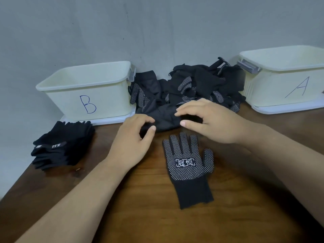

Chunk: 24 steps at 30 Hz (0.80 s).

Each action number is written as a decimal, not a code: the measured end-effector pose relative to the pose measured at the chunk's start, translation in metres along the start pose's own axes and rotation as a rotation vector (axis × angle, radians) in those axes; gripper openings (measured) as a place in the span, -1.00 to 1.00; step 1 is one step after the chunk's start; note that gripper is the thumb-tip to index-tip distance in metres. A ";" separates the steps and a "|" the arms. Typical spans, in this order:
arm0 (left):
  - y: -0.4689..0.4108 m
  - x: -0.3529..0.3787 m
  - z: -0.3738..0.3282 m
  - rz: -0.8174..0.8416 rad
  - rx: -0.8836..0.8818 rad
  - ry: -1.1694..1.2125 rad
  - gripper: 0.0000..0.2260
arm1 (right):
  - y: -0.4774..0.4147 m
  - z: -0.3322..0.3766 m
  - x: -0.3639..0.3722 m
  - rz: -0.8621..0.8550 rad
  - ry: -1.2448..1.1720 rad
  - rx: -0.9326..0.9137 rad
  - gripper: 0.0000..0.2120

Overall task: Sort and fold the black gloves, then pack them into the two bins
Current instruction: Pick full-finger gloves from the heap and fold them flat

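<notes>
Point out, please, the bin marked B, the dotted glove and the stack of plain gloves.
bin marked B (pixel 64 102), head view, front wall beside the letter.
dotted glove (pixel 188 172), head view, palm below the logo.
stack of plain gloves (pixel 70 134), head view, top glove.

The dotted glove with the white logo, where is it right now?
In the head view the dotted glove lies flat on the wooden table, just right of centre, between the right hand and the camera.

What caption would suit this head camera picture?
Left hand and right hand pinch a plain glove at the pile between bin B and bin A; dotted glove nearby.
</notes>
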State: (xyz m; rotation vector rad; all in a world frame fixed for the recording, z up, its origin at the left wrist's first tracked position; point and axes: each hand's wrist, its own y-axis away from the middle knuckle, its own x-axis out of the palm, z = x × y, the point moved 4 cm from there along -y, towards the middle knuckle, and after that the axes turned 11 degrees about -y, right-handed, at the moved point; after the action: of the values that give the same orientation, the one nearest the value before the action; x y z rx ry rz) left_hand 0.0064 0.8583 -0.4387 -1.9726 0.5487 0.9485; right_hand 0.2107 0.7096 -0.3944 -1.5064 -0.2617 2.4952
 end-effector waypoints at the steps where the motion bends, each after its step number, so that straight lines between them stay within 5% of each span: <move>1: -0.002 0.003 0.007 0.011 -0.038 -0.027 -0.82 | -0.007 0.004 0.002 -0.047 0.012 -0.002 -0.62; 7: -0.001 0.017 0.012 0.241 -0.051 -0.132 -0.69 | -0.078 0.024 0.029 -0.133 0.059 0.051 -0.62; 13: 0.000 0.020 0.013 0.265 -0.038 -0.157 -0.67 | -0.131 0.016 0.060 -0.077 0.257 0.215 -0.56; 20: -0.001 0.020 0.014 0.280 -0.065 -0.182 -0.66 | -0.119 -0.017 0.007 -0.589 -0.542 0.267 -0.74; 24: -0.001 0.020 0.013 0.279 -0.074 -0.186 -0.66 | -0.115 -0.026 -0.006 -0.662 -0.826 0.276 -0.71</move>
State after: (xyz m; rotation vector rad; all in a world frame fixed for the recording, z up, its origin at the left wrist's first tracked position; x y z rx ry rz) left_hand 0.0137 0.8690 -0.4582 -1.8772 0.7020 1.3274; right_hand 0.2472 0.8195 -0.3716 -0.1584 -0.4265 2.2939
